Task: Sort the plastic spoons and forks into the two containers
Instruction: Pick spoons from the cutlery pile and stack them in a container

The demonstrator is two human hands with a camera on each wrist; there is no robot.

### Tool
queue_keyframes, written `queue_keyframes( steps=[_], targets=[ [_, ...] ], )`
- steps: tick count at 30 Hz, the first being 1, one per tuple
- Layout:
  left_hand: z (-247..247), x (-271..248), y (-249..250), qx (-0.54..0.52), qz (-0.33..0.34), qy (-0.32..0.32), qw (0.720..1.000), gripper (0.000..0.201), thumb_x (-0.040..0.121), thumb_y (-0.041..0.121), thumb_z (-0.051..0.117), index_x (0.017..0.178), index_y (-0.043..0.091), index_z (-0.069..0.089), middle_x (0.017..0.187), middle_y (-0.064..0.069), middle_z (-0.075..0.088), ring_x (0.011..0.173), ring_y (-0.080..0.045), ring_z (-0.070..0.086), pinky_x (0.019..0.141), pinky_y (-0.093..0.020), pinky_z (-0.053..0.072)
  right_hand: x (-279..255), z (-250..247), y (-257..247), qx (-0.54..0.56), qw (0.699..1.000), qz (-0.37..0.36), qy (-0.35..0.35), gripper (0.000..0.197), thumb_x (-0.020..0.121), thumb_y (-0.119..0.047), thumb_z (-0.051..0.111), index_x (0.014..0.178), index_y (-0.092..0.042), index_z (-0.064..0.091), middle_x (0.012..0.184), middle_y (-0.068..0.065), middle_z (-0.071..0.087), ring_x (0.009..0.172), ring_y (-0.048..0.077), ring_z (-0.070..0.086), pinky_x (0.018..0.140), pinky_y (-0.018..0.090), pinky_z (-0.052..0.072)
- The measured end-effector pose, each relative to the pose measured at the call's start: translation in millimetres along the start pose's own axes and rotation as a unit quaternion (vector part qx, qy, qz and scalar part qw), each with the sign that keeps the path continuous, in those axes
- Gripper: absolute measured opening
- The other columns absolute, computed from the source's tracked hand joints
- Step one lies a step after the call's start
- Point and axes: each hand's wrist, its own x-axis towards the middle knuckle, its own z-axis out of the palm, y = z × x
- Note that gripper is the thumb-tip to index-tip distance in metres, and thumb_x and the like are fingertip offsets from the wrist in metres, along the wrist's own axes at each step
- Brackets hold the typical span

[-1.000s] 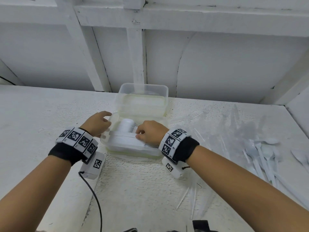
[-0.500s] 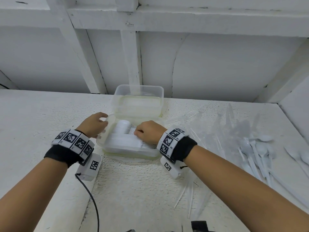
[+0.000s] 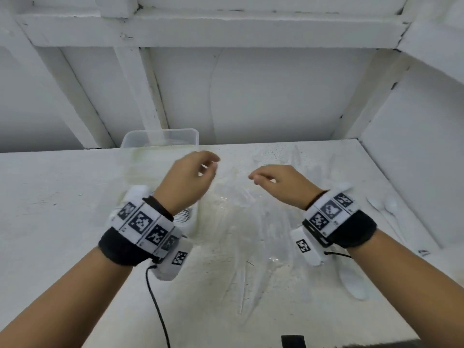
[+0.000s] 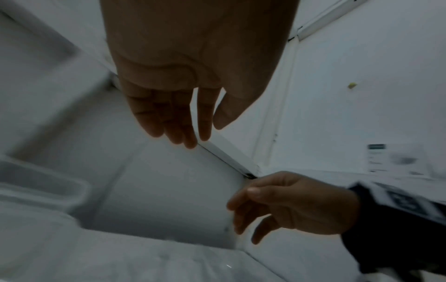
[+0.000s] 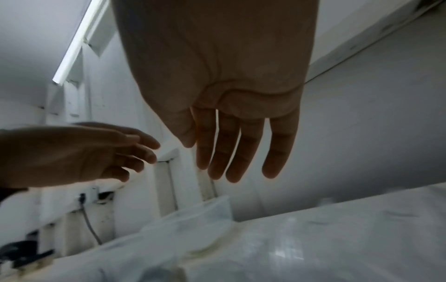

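Both hands hang in the air above the table, empty, fingers loosely extended. My left hand (image 3: 207, 165) hovers just right of the two clear containers; my right hand (image 3: 257, 178) is beside it, a short gap between them. The far container (image 3: 160, 138) stands by the back wall. The near container (image 3: 187, 218), with fork tines showing, is mostly hidden behind my left wrist. Clear plastic forks (image 3: 238, 202) lie scattered under and before the hands. White spoons (image 3: 384, 207) lie at the right. The wrist views show the left hand (image 4: 185, 122) and right hand (image 5: 229, 152) holding nothing.
A white wall with beams rises behind the table, and a side wall (image 3: 414, 172) closes the right end. A black cable (image 3: 157, 305) runs down from my left wrist camera. A dark object (image 3: 292, 341) sits at the table's front edge.
Both hands have let go of the near container and risen up and to the right, over the loose forks. The head view has swung right too.
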Motion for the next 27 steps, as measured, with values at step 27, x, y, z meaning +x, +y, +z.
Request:
queue_keyframes(
  steps=[27],
  targets=[
    [202, 15, 99, 0.31, 0.273, -0.318, 0.853, 0.036, 0.091, 0.034, 0.053, 0.124, 0.018, 0.056, 0.123, -0.009, 0.043, 0.115, -0.028, 0.037, 0.092, -0.037, 0.031, -94, -19, 142, -0.018, 0.952, 0.303, -0.035, 0.02, 0.083, -0.012, 0.055, 0.063, -0.011, 0.051, 0.063, 0.002, 0.05, 0.062, 0.014, 0.046, 0.055, 0.022, 0.036]
  ],
)
